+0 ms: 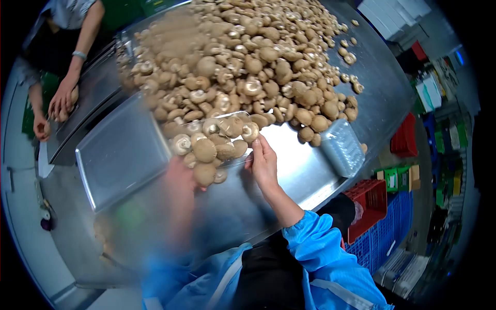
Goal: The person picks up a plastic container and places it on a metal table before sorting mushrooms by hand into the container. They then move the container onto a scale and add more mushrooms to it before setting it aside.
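Observation:
A clear plastic tray [236,162] heaped with brown mushrooms [205,150] is held over the near side of the metal table. My right hand [264,161] grips its right end, thumb up beside a pale upturned mushroom. At the left end is my left hand [181,180], smeared in the view, its fingertips showing just under a large mushroom cap [204,174]; I cannot tell how its fingers are closed. Directly beyond the tray spreads a large pile of loose mushrooms [268,54].
A stack of clear trays [343,148] stands at the right on the metal table [380,85]. At the left lies a big clear lid-like panel [124,150]. Across the table, a co-worker's hands [63,98] handle mushrooms. Red crate [368,209] and blue crate [385,232] stand at lower right.

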